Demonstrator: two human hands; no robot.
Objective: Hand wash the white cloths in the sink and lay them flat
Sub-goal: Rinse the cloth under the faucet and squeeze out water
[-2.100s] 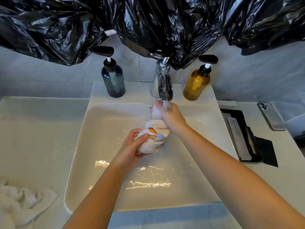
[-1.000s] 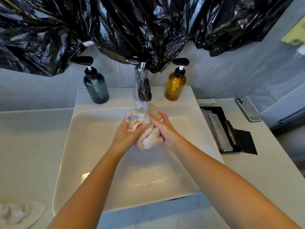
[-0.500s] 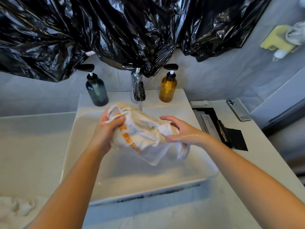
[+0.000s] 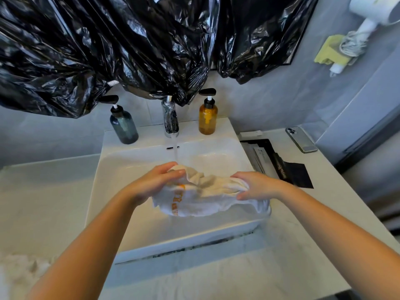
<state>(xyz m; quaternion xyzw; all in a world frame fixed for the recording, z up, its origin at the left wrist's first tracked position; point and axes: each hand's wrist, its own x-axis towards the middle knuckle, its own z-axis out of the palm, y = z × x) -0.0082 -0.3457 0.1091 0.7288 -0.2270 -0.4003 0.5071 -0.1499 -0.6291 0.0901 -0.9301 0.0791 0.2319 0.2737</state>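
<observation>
Both the left hand (image 4: 154, 182) and right hand (image 4: 257, 186) grip a wet cloth (image 4: 205, 198) over the sink (image 4: 134, 241); the tap (image 4: 171, 118) runs, laying flat remains.

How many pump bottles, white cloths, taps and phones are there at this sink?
Pump bottles: 2, the blue-grey bottle and the amber bottle
White cloths: 2, the held cloth and the heaped cloth at lower left
Tap: 1
Phone: 1
Total: 6
</observation>
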